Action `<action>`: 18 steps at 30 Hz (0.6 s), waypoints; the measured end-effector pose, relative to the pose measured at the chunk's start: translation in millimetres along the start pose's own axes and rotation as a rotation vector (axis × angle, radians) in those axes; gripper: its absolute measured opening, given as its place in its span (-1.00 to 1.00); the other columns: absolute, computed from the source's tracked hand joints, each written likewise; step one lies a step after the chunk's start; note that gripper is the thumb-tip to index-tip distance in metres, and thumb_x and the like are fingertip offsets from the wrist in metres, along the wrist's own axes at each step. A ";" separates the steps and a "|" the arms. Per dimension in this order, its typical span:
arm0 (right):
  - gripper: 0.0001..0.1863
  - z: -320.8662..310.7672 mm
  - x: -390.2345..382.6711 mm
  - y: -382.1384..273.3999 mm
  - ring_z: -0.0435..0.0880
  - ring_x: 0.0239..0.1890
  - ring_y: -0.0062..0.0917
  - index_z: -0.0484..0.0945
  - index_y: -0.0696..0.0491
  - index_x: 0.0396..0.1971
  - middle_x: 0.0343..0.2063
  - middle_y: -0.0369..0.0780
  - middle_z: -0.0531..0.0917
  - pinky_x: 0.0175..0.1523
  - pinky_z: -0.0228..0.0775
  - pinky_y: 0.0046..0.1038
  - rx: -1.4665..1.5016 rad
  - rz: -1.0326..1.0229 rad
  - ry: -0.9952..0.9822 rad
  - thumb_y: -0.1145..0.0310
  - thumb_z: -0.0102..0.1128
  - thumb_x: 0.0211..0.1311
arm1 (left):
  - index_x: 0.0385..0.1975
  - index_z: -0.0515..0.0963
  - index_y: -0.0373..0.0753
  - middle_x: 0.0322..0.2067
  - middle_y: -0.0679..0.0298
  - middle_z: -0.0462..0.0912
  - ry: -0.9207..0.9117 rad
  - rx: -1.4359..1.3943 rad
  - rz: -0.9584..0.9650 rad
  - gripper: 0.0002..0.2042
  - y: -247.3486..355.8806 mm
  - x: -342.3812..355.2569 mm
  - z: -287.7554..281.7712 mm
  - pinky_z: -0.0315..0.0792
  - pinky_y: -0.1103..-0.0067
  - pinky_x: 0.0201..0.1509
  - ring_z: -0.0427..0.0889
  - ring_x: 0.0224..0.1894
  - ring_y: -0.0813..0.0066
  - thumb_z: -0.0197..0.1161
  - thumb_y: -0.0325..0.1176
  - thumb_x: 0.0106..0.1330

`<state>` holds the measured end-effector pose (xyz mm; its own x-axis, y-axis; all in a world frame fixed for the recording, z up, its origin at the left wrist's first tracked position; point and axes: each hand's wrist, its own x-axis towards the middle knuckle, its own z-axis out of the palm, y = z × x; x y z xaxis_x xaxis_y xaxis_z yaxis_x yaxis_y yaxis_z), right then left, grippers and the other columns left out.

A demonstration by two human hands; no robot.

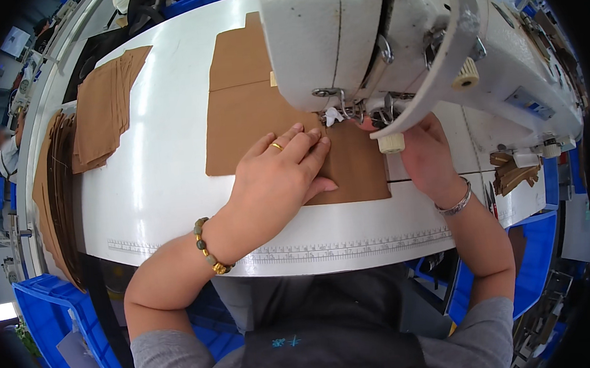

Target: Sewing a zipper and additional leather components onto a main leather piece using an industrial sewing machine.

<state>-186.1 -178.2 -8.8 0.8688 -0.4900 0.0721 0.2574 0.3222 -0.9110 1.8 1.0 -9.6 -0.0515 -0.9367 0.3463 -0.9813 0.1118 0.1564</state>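
Resting the left hand [283, 168] opened out flat on the brown fabric [256, 111], laid on the table [152, 194] partly beneath the sewing machine [322, 38]. Holding the right hand [428, 157] close beside the machine, partly hidden; cannot tell whether grasping anything.

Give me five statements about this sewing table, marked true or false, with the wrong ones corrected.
1. The left hand rests on brown material. True.
2. That hand is bare of jewellery. False: it wears a gold ring.
3. The right hand is partly hidden by the white sewing machine. True.
4. A ruler scale runs along the near edge of the table. True.
5. The machine stands on the table's left side. False: it stands toward the right.
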 end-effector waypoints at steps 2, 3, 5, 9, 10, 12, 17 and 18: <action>-0.62 2.4 -5.7 1.7 0.70 -0.05 -0.56 0.74 0.08 0.00 -0.07 -0.17 0.75 0.28 0.45 -0.29 -0.827 0.003 -0.029 0.15 0.40 0.33 | 0.12 0.66 -0.24 -0.04 0.26 0.68 0.002 -0.009 0.001 -0.41 -0.2 -1.5 -0.5 0.55 0.33 0.23 0.69 0.00 0.26 0.47 -0.01 0.14; -0.62 6.3 -6.7 7.7 0.70 -0.05 -0.56 0.74 0.08 0.00 -0.07 -0.17 0.75 0.28 0.45 -0.29 -0.824 0.003 -0.029 0.15 0.40 0.33 | 0.14 0.66 -0.24 0.06 0.24 0.67 -0.032 -0.007 -0.014 -0.41 -0.2 -1.9 -0.7 0.52 0.28 0.29 0.64 0.16 0.25 0.41 0.04 0.21; -0.53 11.8 -10.0 16.1 0.69 0.03 -0.37 0.70 0.03 0.10 0.00 -0.18 0.75 0.41 0.35 -0.10 -1.585 -0.462 -0.203 0.09 0.41 0.28 | 0.16 0.65 -0.23 0.16 0.23 0.66 -0.069 -0.004 -0.024 -0.41 -0.7 -1.8 -0.7 0.49 0.23 0.34 0.60 0.31 0.25 0.35 0.09 0.28; -0.48 15.2 -11.4 23.7 0.65 0.10 -0.23 0.66 0.00 0.15 0.05 -0.19 0.74 0.49 0.23 0.03 -1.555 -0.459 -0.152 0.07 0.40 0.25 | 0.16 0.65 -0.23 0.10 0.23 0.68 -0.025 0.004 -0.012 -0.39 -2.0 2.3 0.9 0.50 0.23 0.33 0.64 0.18 0.23 0.41 0.06 0.20; -0.49 14.3 -10.8 22.9 0.66 0.10 -0.25 0.66 0.01 0.14 0.04 -0.20 0.73 0.49 0.23 0.02 -1.552 -0.467 -0.147 0.08 0.40 0.25 | 0.16 0.65 -0.23 0.03 0.25 0.70 0.023 0.012 -0.005 -0.37 -2.5 3.6 1.4 0.51 0.25 0.31 0.69 0.05 0.23 0.47 0.02 0.12; -0.49 14.1 -9.4 22.5 0.66 0.10 -0.27 0.67 0.02 0.14 0.04 -0.20 0.73 0.49 0.24 0.01 -1.547 -0.474 -0.137 0.08 0.40 0.26 | 0.17 0.65 -0.22 0.06 0.24 0.70 0.021 0.021 -0.003 -0.36 -2.8 4.3 1.5 0.51 0.25 0.31 0.68 0.07 0.23 0.47 0.03 0.12; -0.50 14.3 -7.5 23.1 0.66 0.11 -0.29 0.67 0.03 0.14 -0.02 -0.19 0.74 0.49 0.24 -0.03 -1.594 -0.499 -0.133 0.11 0.40 0.26 | 0.16 0.64 -0.27 0.18 0.16 0.65 -0.043 0.011 -0.004 -0.39 -5.8 4.9 2.3 0.48 0.20 0.35 0.60 0.31 0.21 0.37 0.08 0.26; -0.50 14.1 -7.1 23.4 0.66 0.11 -0.29 0.67 0.03 0.14 -0.02 -0.19 0.74 0.49 0.24 -0.03 -1.593 -0.497 -0.133 0.11 0.40 0.26 | 0.16 0.64 -0.27 0.19 0.16 0.65 -0.041 -0.001 -0.015 -0.39 -6.3 5.1 2.8 0.48 0.20 0.35 0.60 0.31 0.21 0.37 0.08 0.26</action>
<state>-180.4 -155.8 -24.9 0.8891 -0.1908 0.4160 -0.0853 -0.9621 -0.2591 7.2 -5.5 -11.4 -0.0443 -0.9510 0.3061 -0.9820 0.0978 0.1619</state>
